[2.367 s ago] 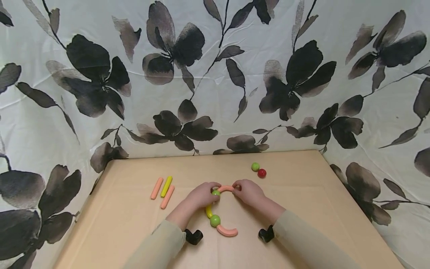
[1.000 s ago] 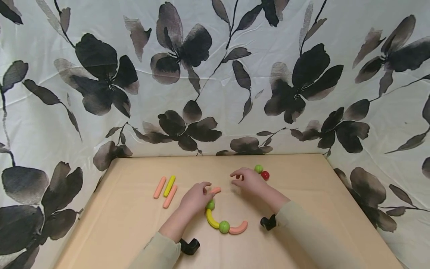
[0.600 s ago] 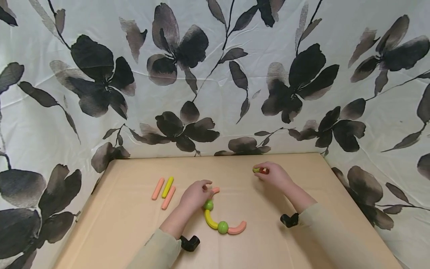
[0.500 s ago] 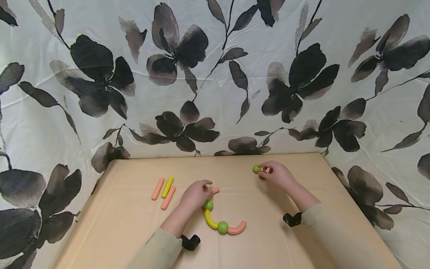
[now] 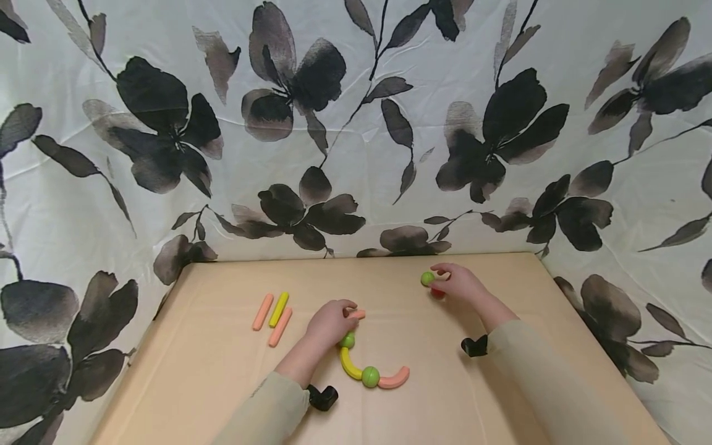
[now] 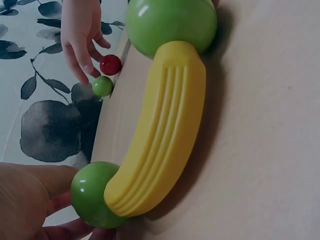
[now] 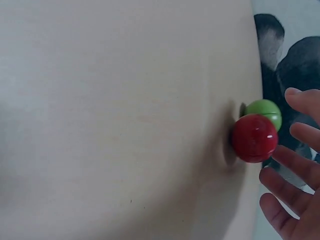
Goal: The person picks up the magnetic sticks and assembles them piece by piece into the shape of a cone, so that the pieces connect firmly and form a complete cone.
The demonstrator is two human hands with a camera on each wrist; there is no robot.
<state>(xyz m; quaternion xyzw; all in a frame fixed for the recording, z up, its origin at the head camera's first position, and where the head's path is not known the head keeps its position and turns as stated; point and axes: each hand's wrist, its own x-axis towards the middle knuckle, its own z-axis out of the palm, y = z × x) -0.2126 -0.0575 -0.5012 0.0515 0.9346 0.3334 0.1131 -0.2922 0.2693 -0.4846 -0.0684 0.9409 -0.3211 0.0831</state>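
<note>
In the head view my left hand (image 5: 329, 321) pinches the near end of a curved pink piece (image 5: 358, 314) at the top of a chain. Below it the chain runs through a green ball (image 5: 348, 340), a curved yellow piece (image 5: 349, 363), another green ball (image 5: 371, 376) and a second curved pink piece (image 5: 394, 377). The left wrist view shows the grooved yellow piece (image 6: 165, 130) joined to a ball at both ends; the pinched pink end is hidden there. At the back, my right hand (image 5: 458, 284) has spread fingers beside a red ball (image 7: 255, 138) and a green ball (image 7: 265, 114).
Left of the chain lie two straight pink sticks (image 5: 262, 312) and a straight yellow stick (image 5: 279, 309). The tan tabletop (image 5: 222, 383) ends at a floral cloth (image 5: 389, 154) behind. Black wrist cameras (image 5: 322, 398) sit on both wrists.
My right hand has left the upper pink piece and reached back right to the loose balls. The left hand has moved from the green ball to the pink piece, and the chain has swung slightly.
</note>
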